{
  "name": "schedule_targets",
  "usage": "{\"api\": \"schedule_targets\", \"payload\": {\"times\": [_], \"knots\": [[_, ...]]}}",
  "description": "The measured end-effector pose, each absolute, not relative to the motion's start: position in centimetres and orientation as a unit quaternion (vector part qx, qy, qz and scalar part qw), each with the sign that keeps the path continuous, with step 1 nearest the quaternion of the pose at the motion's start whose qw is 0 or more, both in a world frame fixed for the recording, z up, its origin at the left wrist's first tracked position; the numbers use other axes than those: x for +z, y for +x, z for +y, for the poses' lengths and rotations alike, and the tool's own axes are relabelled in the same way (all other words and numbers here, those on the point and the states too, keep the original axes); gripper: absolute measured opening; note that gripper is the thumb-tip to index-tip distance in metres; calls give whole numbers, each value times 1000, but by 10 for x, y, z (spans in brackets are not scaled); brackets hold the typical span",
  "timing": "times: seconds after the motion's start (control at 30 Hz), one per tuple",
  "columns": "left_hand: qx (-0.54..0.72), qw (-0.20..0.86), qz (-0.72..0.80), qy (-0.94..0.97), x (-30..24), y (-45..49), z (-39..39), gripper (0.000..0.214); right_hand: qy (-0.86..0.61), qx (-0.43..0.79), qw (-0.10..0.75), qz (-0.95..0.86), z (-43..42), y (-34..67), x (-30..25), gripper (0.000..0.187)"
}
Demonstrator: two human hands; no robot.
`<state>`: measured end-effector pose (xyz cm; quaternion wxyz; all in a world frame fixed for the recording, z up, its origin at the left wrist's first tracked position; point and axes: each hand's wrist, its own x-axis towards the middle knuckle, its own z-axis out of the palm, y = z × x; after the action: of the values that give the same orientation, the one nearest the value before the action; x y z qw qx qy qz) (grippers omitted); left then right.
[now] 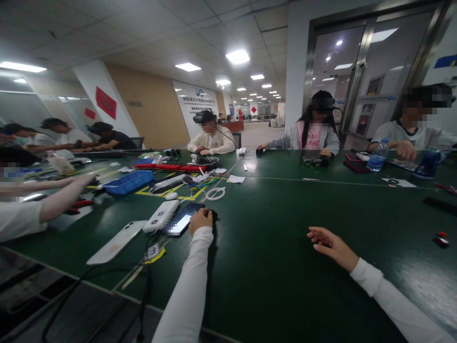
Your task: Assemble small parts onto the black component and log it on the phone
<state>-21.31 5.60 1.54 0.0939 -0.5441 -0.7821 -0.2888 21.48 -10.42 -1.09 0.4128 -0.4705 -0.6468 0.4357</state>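
My left hand (200, 220) rests on the dark green table (271, 228), fingers curled round a small black object (213, 216) beside a lit phone (183, 220). A white power bank (161, 215) lies just left of that phone. My right hand (330, 244) hovers low over bare table to the right, fingers loosely stretched and apart, holding nothing. Both arms wear white sleeves.
A white phone (114, 242) lies face down near the front left edge, with black cables trailing off it. A blue tray (128, 182), a white cable coil (215, 193) and red tools sit farther back. Several people work around the table. A small red object (441, 239) lies far right.
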Motion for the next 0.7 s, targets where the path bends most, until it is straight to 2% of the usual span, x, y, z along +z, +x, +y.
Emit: {"api": "schedule_targets", "payload": {"times": [0.33,0.6,0.7], "knots": [[-257,100,-795,-540,15,-214,56,29,-472,435,407,-650,-104,216,-10,47],[-292,92,-801,-515,17,-209,54,36,-467,441,418,-642,-104,214,-10,49],[-286,91,-805,-512,17,-209,53,32,-471,442,411,-643,-104,214,-8,48]]}}
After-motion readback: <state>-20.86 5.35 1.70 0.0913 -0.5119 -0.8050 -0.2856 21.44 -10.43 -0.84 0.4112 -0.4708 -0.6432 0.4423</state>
